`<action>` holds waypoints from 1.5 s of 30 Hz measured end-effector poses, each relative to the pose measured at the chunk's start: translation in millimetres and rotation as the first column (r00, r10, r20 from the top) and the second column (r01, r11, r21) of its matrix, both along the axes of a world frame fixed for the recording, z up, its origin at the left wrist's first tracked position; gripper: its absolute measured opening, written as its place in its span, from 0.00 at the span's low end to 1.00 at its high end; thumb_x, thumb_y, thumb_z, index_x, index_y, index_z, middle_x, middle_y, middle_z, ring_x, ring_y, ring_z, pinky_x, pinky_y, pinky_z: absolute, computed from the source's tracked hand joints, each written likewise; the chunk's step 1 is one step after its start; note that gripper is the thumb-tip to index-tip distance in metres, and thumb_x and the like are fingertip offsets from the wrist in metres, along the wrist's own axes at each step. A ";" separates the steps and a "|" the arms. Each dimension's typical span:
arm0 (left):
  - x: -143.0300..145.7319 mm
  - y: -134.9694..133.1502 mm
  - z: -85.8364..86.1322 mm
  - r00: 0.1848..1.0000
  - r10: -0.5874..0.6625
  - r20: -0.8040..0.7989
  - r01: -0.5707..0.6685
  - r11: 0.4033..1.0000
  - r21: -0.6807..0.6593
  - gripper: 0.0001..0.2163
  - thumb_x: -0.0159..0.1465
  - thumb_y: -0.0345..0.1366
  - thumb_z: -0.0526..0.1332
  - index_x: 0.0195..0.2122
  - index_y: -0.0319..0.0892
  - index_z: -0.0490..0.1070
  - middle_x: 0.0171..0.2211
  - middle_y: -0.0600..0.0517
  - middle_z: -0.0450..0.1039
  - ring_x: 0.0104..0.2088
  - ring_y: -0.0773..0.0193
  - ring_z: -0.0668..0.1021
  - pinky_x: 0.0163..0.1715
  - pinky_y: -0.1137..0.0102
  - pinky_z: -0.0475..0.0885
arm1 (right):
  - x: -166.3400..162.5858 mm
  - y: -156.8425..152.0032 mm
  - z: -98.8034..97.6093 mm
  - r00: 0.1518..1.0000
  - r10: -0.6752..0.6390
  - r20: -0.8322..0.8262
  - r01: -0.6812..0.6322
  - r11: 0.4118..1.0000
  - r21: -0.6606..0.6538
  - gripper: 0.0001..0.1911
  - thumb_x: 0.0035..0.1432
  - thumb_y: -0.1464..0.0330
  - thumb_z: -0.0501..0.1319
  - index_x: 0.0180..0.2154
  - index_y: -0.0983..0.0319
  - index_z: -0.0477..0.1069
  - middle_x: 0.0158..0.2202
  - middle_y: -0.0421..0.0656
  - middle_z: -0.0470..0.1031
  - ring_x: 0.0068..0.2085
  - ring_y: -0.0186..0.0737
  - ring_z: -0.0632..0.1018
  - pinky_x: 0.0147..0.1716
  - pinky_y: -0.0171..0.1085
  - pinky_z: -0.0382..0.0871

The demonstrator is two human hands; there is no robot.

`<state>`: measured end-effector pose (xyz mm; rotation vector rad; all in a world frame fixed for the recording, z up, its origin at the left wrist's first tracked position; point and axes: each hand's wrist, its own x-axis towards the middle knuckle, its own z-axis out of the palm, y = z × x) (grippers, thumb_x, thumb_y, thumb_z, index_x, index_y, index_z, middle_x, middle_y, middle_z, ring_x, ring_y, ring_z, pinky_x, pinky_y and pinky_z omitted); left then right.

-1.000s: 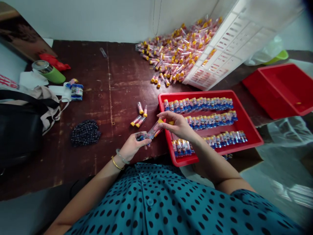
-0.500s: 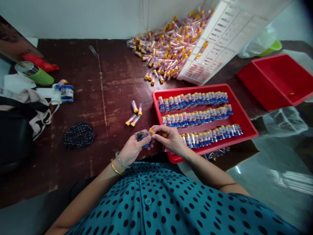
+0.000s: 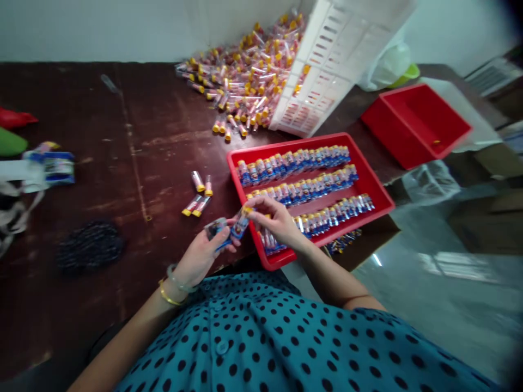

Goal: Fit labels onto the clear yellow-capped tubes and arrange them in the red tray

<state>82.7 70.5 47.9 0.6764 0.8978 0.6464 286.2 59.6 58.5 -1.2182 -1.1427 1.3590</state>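
Note:
My left hand is closed around some clear and blue printed sleeves, held low in front of my shirt. Between both hands, a tilted yellow-capped tube shows a blue printed wrap. My right hand pinches it near the cap, while the left fingertips touch its lower end. Just right of the hands, a red tray carries rows of blue-wrapped, yellow-capped tubes. A few unwrapped tubes lie on the table beyond my left hand.
A large heap of yellow-capped tubes leans against the wall, beside a white slatted basket. A red bin stands at the right. A dark cloth bundle and a blue packet are on the brown table.
The view has swung right, so the scene sits further left. The tube, mostly hidden between my fingers before, now shows its blue wrap, and my hands are slightly further apart.

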 end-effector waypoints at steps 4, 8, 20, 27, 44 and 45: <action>-0.4 2.0 -8.6 0.998 -0.044 -0.041 0.042 0.999 -0.029 0.11 0.58 0.43 0.67 0.37 0.41 0.77 0.31 0.49 0.77 0.32 0.62 0.79 0.31 0.71 0.76 | 109.4 8.4 20.1 0.935 -0.232 0.269 0.232 0.972 0.035 0.27 0.56 0.58 0.65 0.56 0.54 0.63 0.43 0.41 0.75 0.25 0.27 0.69 0.21 0.30 0.64; -0.7 3.1 -17.1 0.984 -0.134 -0.119 0.132 0.991 -0.024 0.11 0.56 0.43 0.69 0.34 0.41 0.76 0.29 0.50 0.77 0.29 0.61 0.79 0.22 0.74 0.72 | 219.4 -6.8 24.6 0.739 -0.150 0.657 0.302 0.945 -0.123 0.18 0.55 0.59 0.64 0.44 0.63 0.74 0.32 0.42 0.75 0.24 0.29 0.68 0.22 0.32 0.62; 21.3 0.9 -15.0 0.980 -0.146 -0.133 0.144 0.989 -0.025 0.14 0.52 0.42 0.72 0.35 0.39 0.76 0.29 0.49 0.79 0.31 0.58 0.80 0.23 0.72 0.75 | 229.7 -30.8 -11.2 0.498 -0.090 0.863 0.414 0.899 -0.145 0.14 0.57 0.59 0.62 0.30 0.64 0.74 0.21 0.40 0.71 0.23 0.33 0.70 0.25 0.34 0.62; 33.1 2.5 -10.3 1.000 -0.019 -0.005 0.019 1.000 -0.004 0.14 0.53 0.40 0.72 0.37 0.37 0.77 0.31 0.48 0.80 0.32 0.59 0.81 0.29 0.69 0.79 | 111.3 -3.7 11.3 0.949 0.306 0.080 -0.262 0.902 -0.344 0.14 0.54 0.60 0.66 0.39 0.61 0.71 0.30 0.38 0.73 0.27 0.30 0.72 0.25 0.30 0.66; 5.0 7.9 -28.0 0.996 0.027 -0.081 -0.021 0.997 0.071 0.14 0.49 0.40 0.74 0.31 0.37 0.75 0.28 0.52 0.76 0.26 0.65 0.76 0.20 0.72 0.73 | 42.8 34.2 -5.7 0.933 0.213 -0.291 -0.294 0.918 -0.268 0.15 0.50 0.66 0.72 0.38 0.62 0.72 0.35 0.40 0.77 0.35 0.32 0.78 0.39 0.34 0.74; 4.7 8.0 -29.5 0.996 0.043 -0.083 -0.037 0.996 0.077 0.14 0.47 0.39 0.75 0.29 0.37 0.74 0.28 0.52 0.76 0.27 0.65 0.75 0.20 0.73 0.72 | 48.3 34.4 -4.1 0.934 0.182 -0.307 -0.264 0.932 -0.249 0.16 0.48 0.67 0.72 0.39 0.62 0.72 0.39 0.41 0.77 0.37 0.32 0.78 0.41 0.34 0.74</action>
